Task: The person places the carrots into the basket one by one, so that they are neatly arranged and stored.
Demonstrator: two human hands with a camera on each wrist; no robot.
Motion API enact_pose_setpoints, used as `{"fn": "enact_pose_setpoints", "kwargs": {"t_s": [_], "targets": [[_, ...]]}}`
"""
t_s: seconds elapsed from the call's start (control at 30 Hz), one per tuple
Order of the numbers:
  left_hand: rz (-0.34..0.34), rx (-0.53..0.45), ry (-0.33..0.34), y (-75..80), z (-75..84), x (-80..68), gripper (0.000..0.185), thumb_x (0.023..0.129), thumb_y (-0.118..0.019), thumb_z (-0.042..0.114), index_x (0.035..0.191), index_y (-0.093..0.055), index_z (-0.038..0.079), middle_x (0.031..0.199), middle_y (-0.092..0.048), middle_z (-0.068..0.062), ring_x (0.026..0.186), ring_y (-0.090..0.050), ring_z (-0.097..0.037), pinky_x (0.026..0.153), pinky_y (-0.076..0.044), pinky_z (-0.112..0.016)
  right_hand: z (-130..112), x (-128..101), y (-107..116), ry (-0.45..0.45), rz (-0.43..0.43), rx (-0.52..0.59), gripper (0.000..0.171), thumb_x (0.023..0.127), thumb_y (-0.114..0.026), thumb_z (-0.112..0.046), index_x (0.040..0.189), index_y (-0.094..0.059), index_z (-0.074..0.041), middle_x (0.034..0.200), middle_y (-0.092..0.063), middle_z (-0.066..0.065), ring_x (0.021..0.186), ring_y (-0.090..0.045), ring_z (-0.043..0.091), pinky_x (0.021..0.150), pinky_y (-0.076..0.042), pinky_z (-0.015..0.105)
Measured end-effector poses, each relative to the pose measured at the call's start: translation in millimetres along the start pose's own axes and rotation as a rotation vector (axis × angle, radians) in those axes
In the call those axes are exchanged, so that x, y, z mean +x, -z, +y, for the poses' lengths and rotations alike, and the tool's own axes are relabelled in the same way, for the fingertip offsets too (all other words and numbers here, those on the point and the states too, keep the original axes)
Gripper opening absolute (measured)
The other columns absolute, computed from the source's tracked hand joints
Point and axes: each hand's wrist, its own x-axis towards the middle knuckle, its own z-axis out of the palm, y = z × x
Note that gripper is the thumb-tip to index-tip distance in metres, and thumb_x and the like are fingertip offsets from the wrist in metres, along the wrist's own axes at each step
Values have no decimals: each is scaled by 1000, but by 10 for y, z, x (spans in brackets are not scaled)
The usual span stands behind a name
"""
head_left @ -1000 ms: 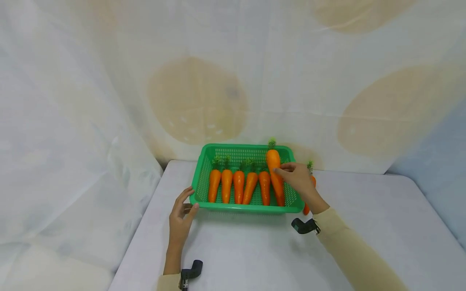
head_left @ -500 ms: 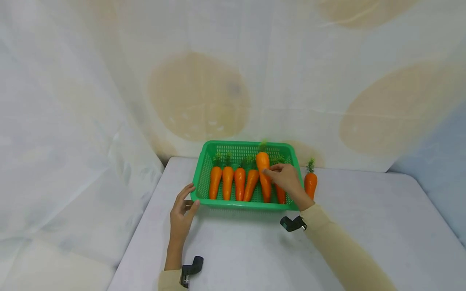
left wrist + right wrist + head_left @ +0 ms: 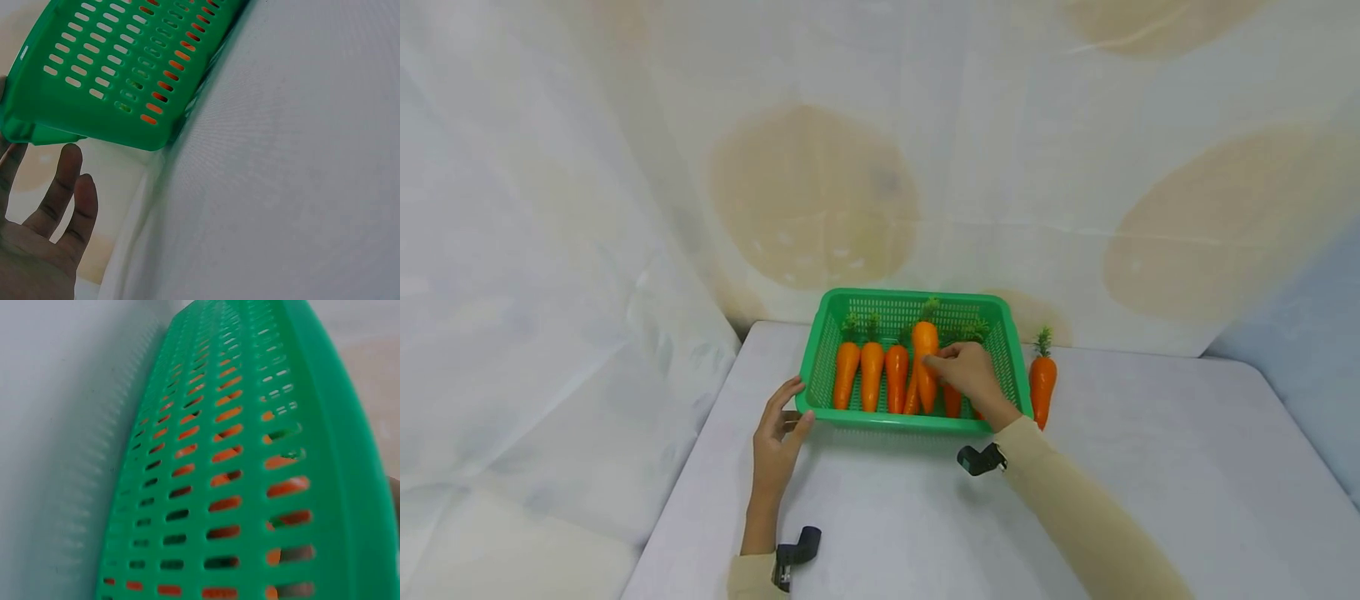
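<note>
On the pale grey table [image 3: 887,517] we are resting our left hand [image 3: 775,437], fingers relaxed, against the green basket [image 3: 814,367]; our right hand [image 3: 972,373] is pinching a carrot [image 3: 924,350] inside it, blotched cloth [image 3: 820,192] hanging behind.

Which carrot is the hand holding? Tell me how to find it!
Look at the green basket at the back of the white table, with a row of orange carrots inside. The right hand pinches the held carrot. It is the biggest one, lying on top of the others, not flat in the row.
</note>
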Motion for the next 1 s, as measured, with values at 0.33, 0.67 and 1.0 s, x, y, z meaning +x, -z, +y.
{"fn": "enact_pose_setpoints", "kwargs": {"t_s": [0.33, 0.67, 1.0], "targets": [[-4, 3, 27, -1, 7, -10, 47, 97, -66, 8, 142, -53, 2, 151, -45, -10, 94, -59, -37, 83, -51, -38, -47, 60, -153, -56, -5, -51, 41, 88, -77, -33, 109, -71, 1, 89, -74, 12, 86, -73, 31, 79, -57, 40], [0, 11, 15, -17, 23, 5, 45, 97, -66, 7, 140, -54, 0, 151, -46, -12, 94, -60, -34, 83, -51, -36, 7, 124, -237, -38, 11, -85, 37, 86, -79, -36, 99, -75, -2, 76, -73, 6, 76, -73, 25, 68, -56, 35], [1, 9, 12, 8, -17, 9, 46, 97, -65, 7, 141, -54, 1, 151, -46, -11, 93, -59, -36, 82, -51, -35, 0, 129, -296, -37, 8, -108, 32, 87, -78, -34, 86, -74, -2, 71, -72, 9, 79, -72, 30, 61, -54, 34]]}}
